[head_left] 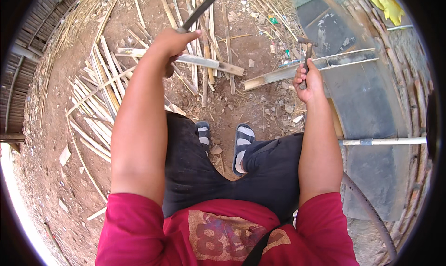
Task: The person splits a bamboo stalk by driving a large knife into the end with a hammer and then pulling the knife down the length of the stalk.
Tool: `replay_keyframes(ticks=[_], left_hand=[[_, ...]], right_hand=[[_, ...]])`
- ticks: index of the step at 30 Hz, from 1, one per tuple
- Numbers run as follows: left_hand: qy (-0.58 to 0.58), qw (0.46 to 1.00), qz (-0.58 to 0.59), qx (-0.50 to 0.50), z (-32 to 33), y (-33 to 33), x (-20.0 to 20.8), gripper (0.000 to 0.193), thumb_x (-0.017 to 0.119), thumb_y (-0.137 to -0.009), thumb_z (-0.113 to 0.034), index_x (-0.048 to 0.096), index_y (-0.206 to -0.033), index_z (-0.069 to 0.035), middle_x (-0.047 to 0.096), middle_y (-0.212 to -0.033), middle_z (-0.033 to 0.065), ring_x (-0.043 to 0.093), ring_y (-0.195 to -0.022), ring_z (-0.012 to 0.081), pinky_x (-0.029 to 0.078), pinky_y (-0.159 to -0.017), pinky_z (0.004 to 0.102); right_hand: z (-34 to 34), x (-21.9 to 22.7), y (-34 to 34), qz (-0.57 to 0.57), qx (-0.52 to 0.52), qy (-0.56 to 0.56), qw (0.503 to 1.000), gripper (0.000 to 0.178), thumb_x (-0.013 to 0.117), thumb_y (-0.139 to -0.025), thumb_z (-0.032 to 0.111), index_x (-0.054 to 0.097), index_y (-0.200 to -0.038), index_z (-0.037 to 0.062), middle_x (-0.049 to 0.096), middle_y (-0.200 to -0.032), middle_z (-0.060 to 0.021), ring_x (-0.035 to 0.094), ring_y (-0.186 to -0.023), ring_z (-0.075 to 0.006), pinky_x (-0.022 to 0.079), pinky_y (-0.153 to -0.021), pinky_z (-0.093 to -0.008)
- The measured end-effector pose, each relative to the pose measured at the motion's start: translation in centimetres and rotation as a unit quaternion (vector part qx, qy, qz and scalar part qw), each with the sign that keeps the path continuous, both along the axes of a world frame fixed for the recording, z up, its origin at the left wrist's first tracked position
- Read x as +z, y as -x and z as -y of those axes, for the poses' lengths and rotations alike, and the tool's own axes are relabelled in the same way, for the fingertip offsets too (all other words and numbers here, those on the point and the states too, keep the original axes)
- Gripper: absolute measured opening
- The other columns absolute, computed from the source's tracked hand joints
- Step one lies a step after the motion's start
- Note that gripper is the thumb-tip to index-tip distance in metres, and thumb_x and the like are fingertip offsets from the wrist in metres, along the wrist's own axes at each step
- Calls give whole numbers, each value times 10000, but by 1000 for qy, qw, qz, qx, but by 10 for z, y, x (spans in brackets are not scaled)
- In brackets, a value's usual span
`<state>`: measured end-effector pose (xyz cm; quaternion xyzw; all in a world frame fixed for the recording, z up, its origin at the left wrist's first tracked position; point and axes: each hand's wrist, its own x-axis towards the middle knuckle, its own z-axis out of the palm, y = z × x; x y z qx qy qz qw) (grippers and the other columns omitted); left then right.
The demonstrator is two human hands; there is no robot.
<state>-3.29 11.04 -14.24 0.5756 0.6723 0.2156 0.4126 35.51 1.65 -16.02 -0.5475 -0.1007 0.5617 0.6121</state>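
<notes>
My left hand is raised and closed around the handle of a long dark blade that points up and away to the right. My right hand grips a short dark wooden handle of a hammer-like tool, whose head sits just above a long split bamboo piece lying across the ground. A second split bamboo length lies under my left hand. My sandalled feet stand on the dirt below.
Several thin bamboo strips lie scattered at the left on red dirt. A dark sheet covers the ground at right, crossed by a white pipe. A dark hose curves at lower right. Something yellow lies at the top right.
</notes>
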Motion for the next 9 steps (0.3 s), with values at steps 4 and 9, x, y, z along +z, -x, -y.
replay_keyframes(ticks=[4,9], left_hand=[[5,997,47,54,29,20,0,533,827,-834,-545,587,-808,-70,556,-656,5,512,-509,118,396,-474,288],[-4,989,85,118,34,21,-33,491,830,-853,-515,570,-849,-98,520,-652,-17,476,-494,104,387,-467,290]], right_hand=[[1,-2,-12,51,-8,-26,998,335,509,-1098,420,497,-933,128,451,-673,55,390,-515,-59,339,-461,-239],[7,8,-12,177,-37,-62,982,326,561,-1075,386,515,-960,85,459,-702,23,413,-521,-86,378,-457,-266]])
